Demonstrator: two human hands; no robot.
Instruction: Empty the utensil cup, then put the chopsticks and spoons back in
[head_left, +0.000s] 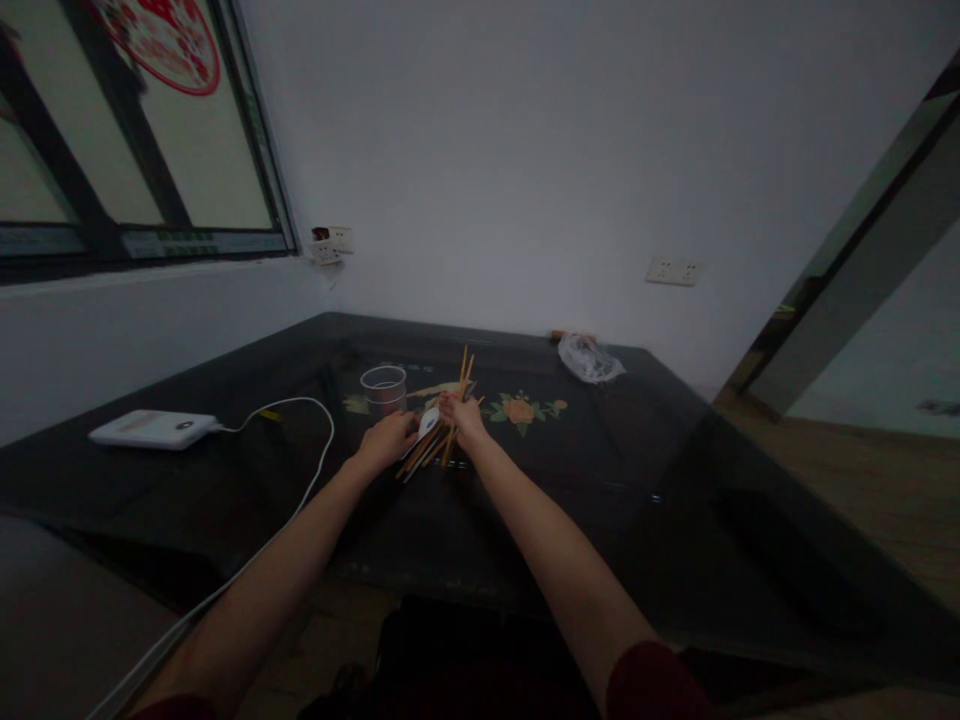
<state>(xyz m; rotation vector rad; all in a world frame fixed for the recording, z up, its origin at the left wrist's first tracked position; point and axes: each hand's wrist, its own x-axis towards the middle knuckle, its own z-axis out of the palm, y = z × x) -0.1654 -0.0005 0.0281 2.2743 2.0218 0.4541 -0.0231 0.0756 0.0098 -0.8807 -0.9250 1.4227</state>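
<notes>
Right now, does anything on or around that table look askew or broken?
Possibly one thing: beside the window, a wall socket looks tilted under a dark patch, as if loose, though it's too small to be sure. On the table, the sticks splay at crossing angles; I see no spill.

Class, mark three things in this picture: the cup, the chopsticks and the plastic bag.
Cup (pixel 384 396), head view: on its side wall.
Chopsticks (pixel 431 448), head view: on the bundle's lower part.
Plastic bag (pixel 589 360), head view: on its crumpled middle.
</notes>
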